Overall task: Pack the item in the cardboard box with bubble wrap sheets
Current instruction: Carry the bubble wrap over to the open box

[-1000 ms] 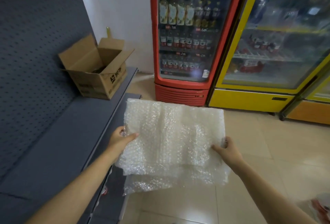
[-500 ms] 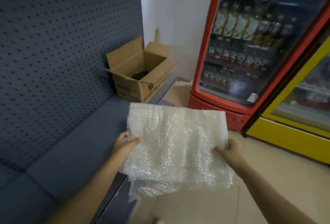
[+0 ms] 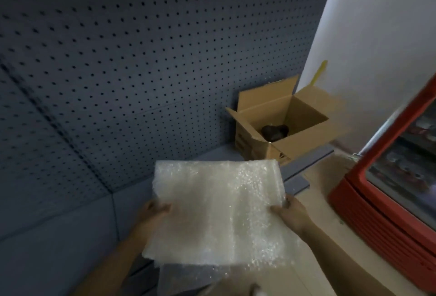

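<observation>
Wrap [image 3: 217, 210] sitting low centre, a floppy stack of sheets; left hand [image 3: 153, 213] pinching its 9 o'clock edge, right hand [image 3: 291, 214] pinching the 3 o'clock edge; box [image 3: 283, 130] lying at 1 o'clock, well apart, flaps open, dark item [image 3: 274, 132] resting inside; risk: lower sheets sagging, possibly slipping free, or the stack snagging a flap.

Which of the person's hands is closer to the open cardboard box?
Right. The right hand grips the bubble wrap below the cardboard box; the left hand is farther left.
</observation>
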### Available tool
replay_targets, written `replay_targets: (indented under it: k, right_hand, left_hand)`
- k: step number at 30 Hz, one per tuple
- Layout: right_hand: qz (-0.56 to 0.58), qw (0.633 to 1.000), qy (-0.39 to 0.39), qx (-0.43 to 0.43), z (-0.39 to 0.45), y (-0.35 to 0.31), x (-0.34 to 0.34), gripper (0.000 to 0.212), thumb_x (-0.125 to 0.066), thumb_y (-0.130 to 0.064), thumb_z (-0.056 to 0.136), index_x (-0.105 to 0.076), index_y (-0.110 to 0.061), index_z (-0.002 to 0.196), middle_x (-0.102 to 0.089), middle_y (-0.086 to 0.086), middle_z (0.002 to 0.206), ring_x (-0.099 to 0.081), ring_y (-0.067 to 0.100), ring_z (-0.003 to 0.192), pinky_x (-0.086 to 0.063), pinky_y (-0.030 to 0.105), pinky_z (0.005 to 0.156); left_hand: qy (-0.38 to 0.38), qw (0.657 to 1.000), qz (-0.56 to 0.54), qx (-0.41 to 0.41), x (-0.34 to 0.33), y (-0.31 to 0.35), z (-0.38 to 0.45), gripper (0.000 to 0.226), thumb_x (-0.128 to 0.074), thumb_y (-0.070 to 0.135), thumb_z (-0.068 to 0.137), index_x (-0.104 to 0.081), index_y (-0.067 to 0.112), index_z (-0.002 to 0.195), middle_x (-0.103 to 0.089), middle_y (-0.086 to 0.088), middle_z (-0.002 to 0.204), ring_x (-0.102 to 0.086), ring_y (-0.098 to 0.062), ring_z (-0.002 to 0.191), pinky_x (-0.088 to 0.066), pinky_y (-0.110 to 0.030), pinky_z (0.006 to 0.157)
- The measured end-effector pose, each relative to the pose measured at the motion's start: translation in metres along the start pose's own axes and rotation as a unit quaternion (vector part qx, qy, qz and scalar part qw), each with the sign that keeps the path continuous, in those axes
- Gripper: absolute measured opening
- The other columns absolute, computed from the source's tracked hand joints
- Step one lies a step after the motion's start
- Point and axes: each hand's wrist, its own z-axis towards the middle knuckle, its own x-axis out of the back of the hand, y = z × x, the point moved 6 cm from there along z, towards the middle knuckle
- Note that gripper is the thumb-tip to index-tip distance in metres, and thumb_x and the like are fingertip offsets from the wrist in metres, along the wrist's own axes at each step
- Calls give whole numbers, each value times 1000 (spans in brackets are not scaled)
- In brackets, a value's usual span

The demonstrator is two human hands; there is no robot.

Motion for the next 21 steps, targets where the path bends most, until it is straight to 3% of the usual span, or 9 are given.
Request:
replay_targets:
  k: [2,5,9,14,21]
  right_hand:
    - [-12,999,-41,19,29,-14,-9,56,-68,-30,83,-48,-9,131,-60,10,125,-60,30,109,-51,40,90]
    - [-35,994,-96,39,66,-32,-18,53,-68,-29,83,-49,-9,129,-62,10,123,-61,29,108,-50,33,84]
    - [-48,986,-146,73,98,-58,-30,43,-66,-23,86,-52,-9,124,-63,10,118,-60,24,97,-48,30,81]
    - [-83,980,-131,122,122,-86,-42,51,-64,-18,87,-41,-4,130,-60,15,119,-60,31,99,-46,30,78]
    - [-65,987,-90,115,153,-99,-59,82,-63,-14,88,-10,-11,150,-51,18,133,-56,37,111,-45,37,88]
  left_hand:
    - [4,1000,-8,22,6,-4,2,62,-77,45,72,-52,15,120,-62,-9,114,-63,-26,95,-52,-42,88]
    - [57,997,-39,17,11,2,-6,57,-81,37,71,-55,13,115,-64,-7,103,-64,-23,88,-52,-37,81]
    - [103,991,-82,15,6,13,-16,21,-75,20,81,-59,15,94,-67,-13,98,-64,-28,86,-52,-38,76]
    - [155,983,-100,11,7,21,-13,12,-70,14,84,-59,15,82,-65,-5,83,-63,-20,72,-47,-27,57]
    - [152,982,-111,25,8,26,30,29,-74,16,81,-58,5,102,-66,-9,92,-63,-20,75,-48,-26,58]
